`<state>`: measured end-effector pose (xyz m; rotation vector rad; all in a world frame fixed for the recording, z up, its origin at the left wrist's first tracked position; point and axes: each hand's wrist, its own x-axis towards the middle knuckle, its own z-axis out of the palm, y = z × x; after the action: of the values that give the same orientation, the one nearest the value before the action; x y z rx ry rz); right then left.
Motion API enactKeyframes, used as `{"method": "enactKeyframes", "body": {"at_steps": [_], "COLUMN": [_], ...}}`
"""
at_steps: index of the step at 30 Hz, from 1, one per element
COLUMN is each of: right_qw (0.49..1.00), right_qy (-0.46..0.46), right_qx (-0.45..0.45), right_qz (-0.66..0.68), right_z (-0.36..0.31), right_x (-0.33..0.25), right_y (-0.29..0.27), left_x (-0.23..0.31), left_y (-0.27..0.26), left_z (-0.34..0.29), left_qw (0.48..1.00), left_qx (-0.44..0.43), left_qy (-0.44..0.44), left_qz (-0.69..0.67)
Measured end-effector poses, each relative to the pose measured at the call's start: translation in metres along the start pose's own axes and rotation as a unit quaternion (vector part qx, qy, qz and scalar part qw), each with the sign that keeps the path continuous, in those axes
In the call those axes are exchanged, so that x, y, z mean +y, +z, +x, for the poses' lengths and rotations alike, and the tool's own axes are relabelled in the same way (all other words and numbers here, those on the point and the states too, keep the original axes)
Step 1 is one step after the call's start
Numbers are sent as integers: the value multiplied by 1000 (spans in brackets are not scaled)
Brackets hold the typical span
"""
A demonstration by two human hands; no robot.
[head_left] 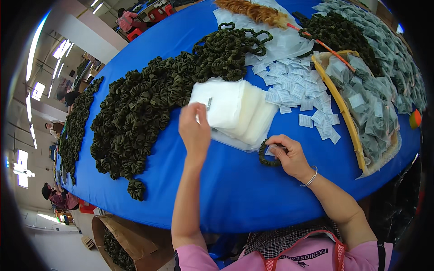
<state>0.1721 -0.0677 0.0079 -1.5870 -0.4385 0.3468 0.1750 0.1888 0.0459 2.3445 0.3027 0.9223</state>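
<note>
My right hand (291, 159) is closed on a dark green scrunchie (262, 156) and pinches a small white printed packet (270, 150) against it. A thin silver bangle circles that wrist. My left hand (195, 124), slightly blurred, is over the left edge of a stack of clear plastic bags (224, 106). Its thumb and fingers look apart, and nothing shows between them. Whether its fingertips touch the top bag is unclear. To the upper right of the stack, many loose white packets (296, 83) lie scattered.
A large heap of dark green scrunchies (135, 110) covers the blue table (235, 194) at left. At right stands a yellow-edged container (346, 119) of bagged scrunchies, with more bagged ones (398, 67) behind. A feather duster (253, 11) lies far back. An open cardboard box (135, 239) stands below the table edge.
</note>
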Motion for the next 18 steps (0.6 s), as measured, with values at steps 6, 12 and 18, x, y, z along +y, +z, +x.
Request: {"method": "enactKeyframes", "body": {"at_steps": [6,12,18], "right_qw": [992,983,974], "right_qy": [-86,-163,-219], "right_qx": [-26,19,45], "right_qz": [-87,-78,-31], "right_z": [5,6,-16], "right_x": [16,-2,-20], "right_y": [-4,-8,5], "left_x": [-109,-24,70], "left_y": [26,-6,-8], "left_z": [79,3,-121], "left_qw": [925,944,686], "left_qx": [-1,-21,-225], "left_qy": [-59,-158,-354], "left_qz": [374,-290,-595]}}
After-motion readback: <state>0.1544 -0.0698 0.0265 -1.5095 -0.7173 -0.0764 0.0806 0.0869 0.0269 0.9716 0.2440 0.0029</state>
